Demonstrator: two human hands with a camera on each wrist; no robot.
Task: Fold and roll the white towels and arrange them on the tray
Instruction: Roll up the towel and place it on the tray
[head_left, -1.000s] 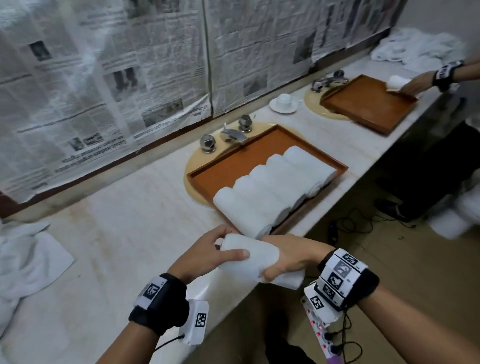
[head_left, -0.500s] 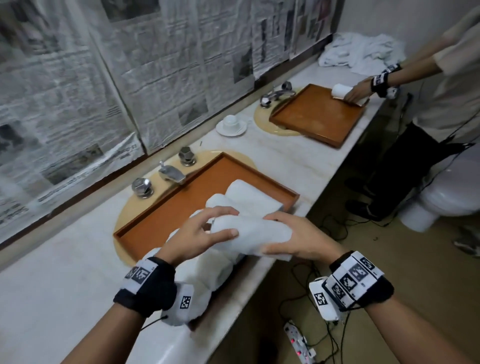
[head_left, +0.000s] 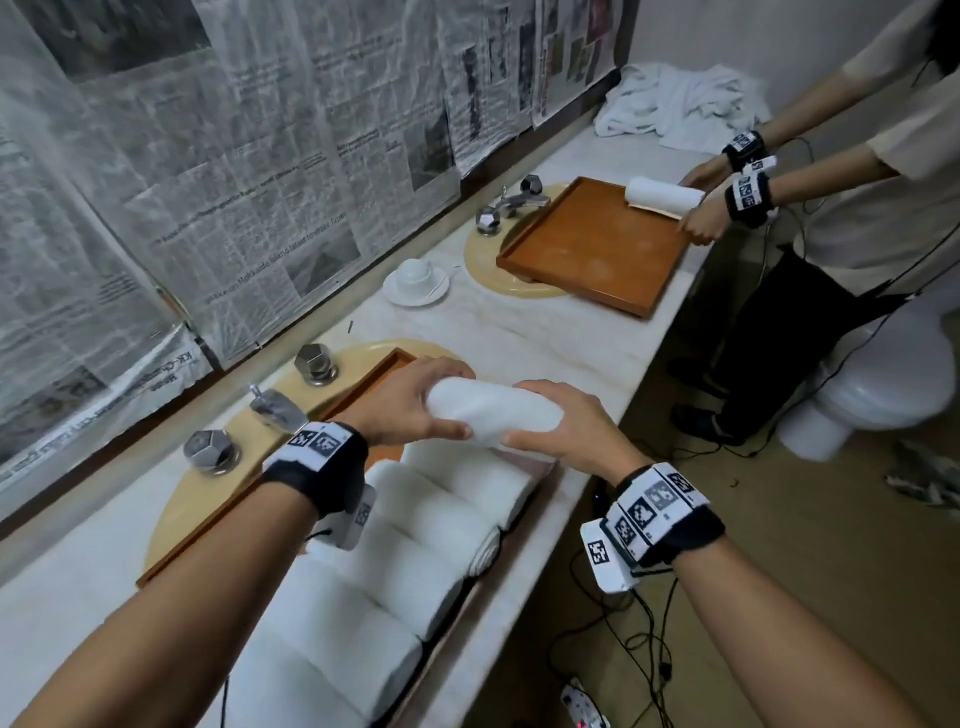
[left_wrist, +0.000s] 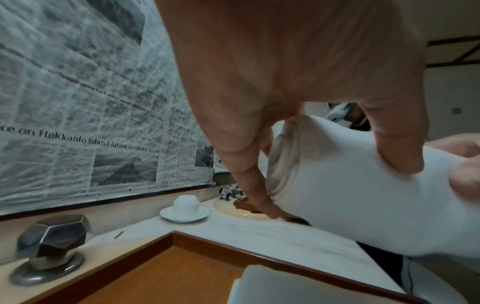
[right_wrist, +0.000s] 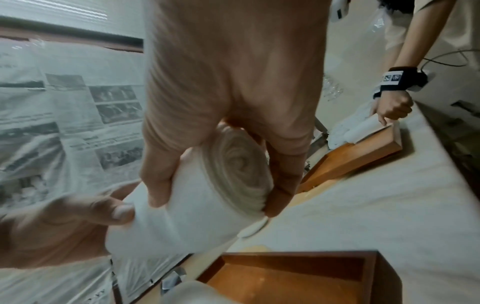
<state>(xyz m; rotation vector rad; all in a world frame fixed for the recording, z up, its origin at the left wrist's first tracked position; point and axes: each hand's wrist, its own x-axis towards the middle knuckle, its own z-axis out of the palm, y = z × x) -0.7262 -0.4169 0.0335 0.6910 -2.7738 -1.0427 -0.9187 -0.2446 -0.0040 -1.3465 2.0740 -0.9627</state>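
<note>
We hold a rolled white towel (head_left: 493, 415) over the tray's (head_left: 358, 382) far end, left hand (head_left: 410, 410) and right hand (head_left: 563, 434) each wrapped round one end. It looks soft and light (likely to unroll), so gripping both ends suits it.

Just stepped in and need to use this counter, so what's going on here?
A person is filling a wooden tray with rolled white towels. Both hands, left hand and right hand, hold a freshly rolled towel in the air above the tray's far end, past the row of rolls already laid in it. Farther along, a second person handles a roll at another tray.
</note>
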